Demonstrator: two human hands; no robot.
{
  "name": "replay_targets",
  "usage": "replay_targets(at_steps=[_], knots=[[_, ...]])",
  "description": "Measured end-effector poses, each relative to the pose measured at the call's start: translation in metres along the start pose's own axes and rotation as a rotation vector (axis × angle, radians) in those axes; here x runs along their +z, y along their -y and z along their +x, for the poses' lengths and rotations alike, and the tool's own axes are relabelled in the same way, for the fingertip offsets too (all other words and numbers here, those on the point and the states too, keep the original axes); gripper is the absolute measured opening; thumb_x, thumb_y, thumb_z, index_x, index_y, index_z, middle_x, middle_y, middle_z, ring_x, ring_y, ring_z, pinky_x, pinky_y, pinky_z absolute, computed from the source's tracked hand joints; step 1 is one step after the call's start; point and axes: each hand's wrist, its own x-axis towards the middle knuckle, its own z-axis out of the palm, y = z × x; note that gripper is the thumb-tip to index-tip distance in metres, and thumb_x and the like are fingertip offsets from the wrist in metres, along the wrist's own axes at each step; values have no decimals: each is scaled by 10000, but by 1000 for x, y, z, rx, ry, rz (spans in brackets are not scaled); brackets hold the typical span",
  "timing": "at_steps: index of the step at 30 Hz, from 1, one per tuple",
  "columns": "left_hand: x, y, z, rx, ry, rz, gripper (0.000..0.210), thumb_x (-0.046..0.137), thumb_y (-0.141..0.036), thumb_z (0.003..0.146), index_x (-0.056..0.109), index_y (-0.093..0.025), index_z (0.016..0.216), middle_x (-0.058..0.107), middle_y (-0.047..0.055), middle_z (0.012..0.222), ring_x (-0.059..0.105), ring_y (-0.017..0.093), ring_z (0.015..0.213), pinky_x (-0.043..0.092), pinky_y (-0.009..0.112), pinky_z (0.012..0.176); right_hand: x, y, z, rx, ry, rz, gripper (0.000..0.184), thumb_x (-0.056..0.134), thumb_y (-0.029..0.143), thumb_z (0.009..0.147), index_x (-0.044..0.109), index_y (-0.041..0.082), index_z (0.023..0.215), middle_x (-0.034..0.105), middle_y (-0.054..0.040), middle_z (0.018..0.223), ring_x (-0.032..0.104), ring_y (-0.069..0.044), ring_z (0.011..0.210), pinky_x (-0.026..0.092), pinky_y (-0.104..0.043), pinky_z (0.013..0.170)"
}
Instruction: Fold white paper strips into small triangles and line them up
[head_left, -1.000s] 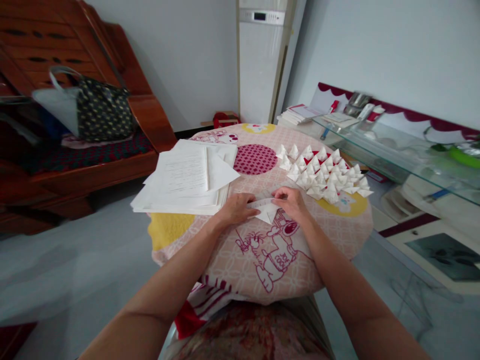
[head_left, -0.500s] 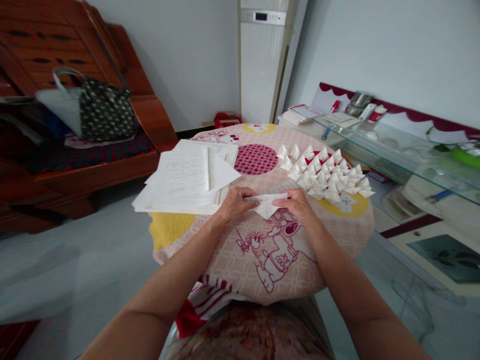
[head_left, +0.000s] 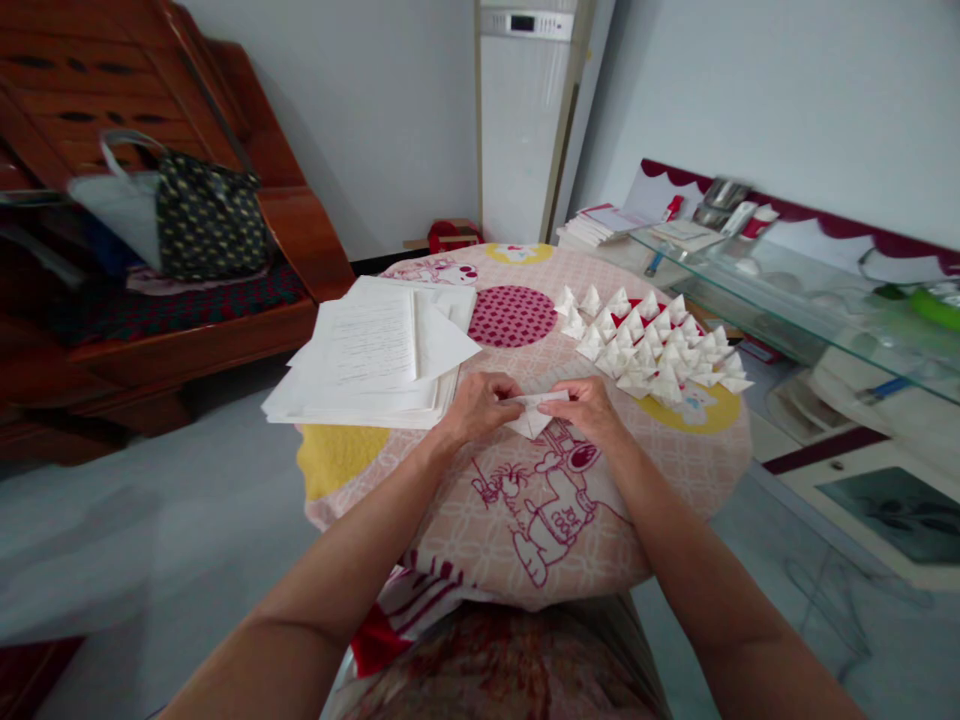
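Note:
A small piece of folded white paper (head_left: pixel 531 420) is pinched between my two hands over the near middle of the round table. My left hand (head_left: pixel 484 405) is closed on its left end, fingers curled. On the right end, my right hand (head_left: pixel 587 405) grips with thumb and fingers. The paper has a straight upper edge and a point toward me. Beyond my right hand stand several folded white paper shapes (head_left: pixel 641 345) with peaked tops, grouped close together. To the left of my left hand lies a stack of paper sheets (head_left: pixel 360 350), the top ones with writing.
A patterned cloth (head_left: pixel 480 530) covers the table. At the right is a glass-topped cabinet (head_left: pixel 810 320) with cups and papers. On the left stands a wooden bench (head_left: pixel 292 240) holding a dotted bag (head_left: pixel 210 215). A white upright unit (head_left: pixel 523 130) stands behind.
Both hands have drawn slightly closer together on the folded paper, so less of its upper edge shows. The stack and the folded shapes stay in place.

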Motion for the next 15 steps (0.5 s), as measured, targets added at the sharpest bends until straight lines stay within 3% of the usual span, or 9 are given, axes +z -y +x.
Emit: replay_targets(at_steps=[3,9,15], knots=[[-3,3,0,-36,-18,-8,147,608,-254,696,699,-141,671,608,-17,630,499,104,603,355,232,567,-2,1,-1,34,-30,70,301,819,387,635,634,171,537,459,49,482,361,-81,473,233,-243,463],[-16,14,-3,-70,-56,-36,142,627,-279,676,679,-150,646,523,-42,554,429,90,562,311,226,530,-7,0,0,133,-95,259,234,855,335,536,710,161,591,652,-9,573,533,-126,512,405,-258,509],[-23,21,-4,-111,-12,-118,121,599,-248,680,637,-147,625,490,-51,534,387,74,520,290,221,503,-10,-6,1,175,-113,305,237,864,317,516,749,156,646,723,-38,637,608,-156,543,465,-276,534]])
